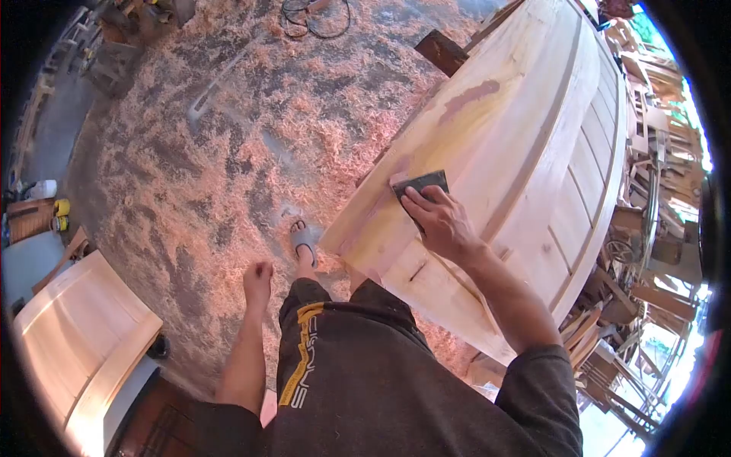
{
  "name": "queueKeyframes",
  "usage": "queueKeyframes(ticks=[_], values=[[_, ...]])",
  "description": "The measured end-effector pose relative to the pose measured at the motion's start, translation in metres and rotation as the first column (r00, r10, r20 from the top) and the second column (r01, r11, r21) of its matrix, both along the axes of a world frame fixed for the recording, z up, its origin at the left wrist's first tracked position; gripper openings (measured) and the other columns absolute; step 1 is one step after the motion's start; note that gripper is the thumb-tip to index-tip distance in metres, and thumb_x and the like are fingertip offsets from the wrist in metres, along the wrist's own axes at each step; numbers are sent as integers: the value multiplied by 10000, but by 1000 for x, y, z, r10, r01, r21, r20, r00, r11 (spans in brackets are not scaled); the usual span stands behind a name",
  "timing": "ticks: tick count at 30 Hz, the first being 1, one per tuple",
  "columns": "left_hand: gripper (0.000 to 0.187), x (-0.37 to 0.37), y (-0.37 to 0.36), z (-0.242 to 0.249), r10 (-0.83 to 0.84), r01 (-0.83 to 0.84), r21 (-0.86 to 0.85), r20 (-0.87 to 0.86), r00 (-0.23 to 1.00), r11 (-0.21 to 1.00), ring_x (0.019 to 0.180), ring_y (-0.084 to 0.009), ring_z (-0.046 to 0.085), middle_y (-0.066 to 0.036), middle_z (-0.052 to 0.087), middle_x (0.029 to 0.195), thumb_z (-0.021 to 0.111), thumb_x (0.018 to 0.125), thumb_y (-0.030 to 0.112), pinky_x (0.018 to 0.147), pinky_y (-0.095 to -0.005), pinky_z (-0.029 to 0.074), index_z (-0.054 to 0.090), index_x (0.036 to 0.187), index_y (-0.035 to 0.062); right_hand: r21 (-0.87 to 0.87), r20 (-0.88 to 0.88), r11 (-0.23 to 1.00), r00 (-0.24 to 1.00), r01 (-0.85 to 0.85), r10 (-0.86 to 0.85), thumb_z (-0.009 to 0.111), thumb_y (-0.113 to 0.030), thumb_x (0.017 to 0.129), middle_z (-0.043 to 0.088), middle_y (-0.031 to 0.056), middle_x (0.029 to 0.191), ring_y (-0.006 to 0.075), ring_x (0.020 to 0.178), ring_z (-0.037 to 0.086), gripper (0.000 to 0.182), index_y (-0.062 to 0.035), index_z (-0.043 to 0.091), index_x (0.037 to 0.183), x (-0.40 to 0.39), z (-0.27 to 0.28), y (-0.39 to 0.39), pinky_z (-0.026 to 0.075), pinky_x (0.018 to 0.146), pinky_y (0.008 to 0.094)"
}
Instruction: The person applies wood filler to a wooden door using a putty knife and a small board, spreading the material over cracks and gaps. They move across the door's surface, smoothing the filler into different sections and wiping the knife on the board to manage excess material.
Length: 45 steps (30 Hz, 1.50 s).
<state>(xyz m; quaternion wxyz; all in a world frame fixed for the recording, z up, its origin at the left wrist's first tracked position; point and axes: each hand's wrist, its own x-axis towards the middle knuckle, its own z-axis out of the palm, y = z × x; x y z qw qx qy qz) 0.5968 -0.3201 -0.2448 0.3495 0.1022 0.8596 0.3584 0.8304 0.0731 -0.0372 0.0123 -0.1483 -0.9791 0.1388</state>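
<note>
My right hand [444, 219] presses a dark sanding block [432, 181] against a large pale wooden door panel [525, 152]. The fingers lie over the block and hide part of it. Under and around the block the wood has yellowish and pinkish patches; a darker pink-brown smear [470, 97] shows farther up the panel. My left hand [257, 286] hangs beside my leg, away from the panel. Its fingers are curled in, and nothing shows in them.
Wood shavings [205, 160] cover much of the floor around my sandalled foot [303, 242]. A looped cable [314, 19] lies at the top. Another curved wooden panel [84, 327] stands at lower left. Stacked wood offcuts [647, 289] crowd the right side. A dark beam [442, 53] juts beside the door panel.
</note>
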Motion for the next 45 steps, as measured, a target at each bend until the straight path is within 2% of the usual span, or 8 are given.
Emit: queueKeyframes(ticks=[3,9,16,21,29,33,38,45], values=[[230,-19,102,50,-24,-9,298,105,994,954,727,-130,625,-58,688,788,638,983,188,683,-299,494,686,954,-34,-198,252,979,968,45,7,624,-24,816,707,123,1096,317,1037,634,453,-88,658,1264,-16,36,12,546,876,445],[249,8,213,89,-184,51,564,182,966,824,770,-106,640,-68,710,824,651,976,232,719,-280,510,725,979,-5,-127,247,909,900,397,-359,544,-1,838,717,132,999,339,985,652,459,-104,661,1270,-46,42,2,543,850,461],[298,16,221,111,-250,157,449,157,955,880,774,-142,682,-94,736,827,653,966,283,719,-308,524,741,962,-2,-99,173,958,953,268,-249,540,5,831,723,144,1001,340,932,658,486,-137,670,1277,-44,29,-36,547,821,462],[297,7,170,59,-170,75,421,193,966,904,794,-118,645,-60,718,850,654,988,265,740,-282,511,721,1003,-24,-53,180,942,931,331,-317,548,10,831,736,107,1045,328,935,655,502,-145,659,1296,-46,45,-10,553,809,463],[405,-11,-81,-76,-29,39,-153,61,998,988,921,-331,708,-204,728,913,647,929,409,818,-413,530,738,967,16,7,153,978,967,207,-205,575,-11,843,704,94,1204,331,1027,645,439,-76,647,1272,-30,12,-30,564,851,453],[403,-12,-160,-64,-252,229,-444,6,968,867,935,-354,704,-206,734,911,677,896,400,837,-423,529,752,969,11,-161,302,960,938,228,-172,553,-22,845,713,118,1141,344,1033,642,447,-84,662,1274,-28,41,-14,542,894,455],[317,-1,-164,-57,-37,72,-233,148,988,970,839,-265,720,-152,746,880,708,873,306,782,-384,550,757,952,3,-120,290,844,831,523,-474,517,-48,853,703,214,1049,377,1048,639,445,-102,703,1253,-45,43,21,489,980,471],[196,12,-121,-60,78,-71,-95,72,994,993,774,-205,716,-126,746,847,700,878,175,747,-348,558,753,969,10,-165,428,906,856,389,-290,532,-43,829,701,214,1033,371,1041,639,459,-111,705,1249,-53,53,-10,497,948,475]])
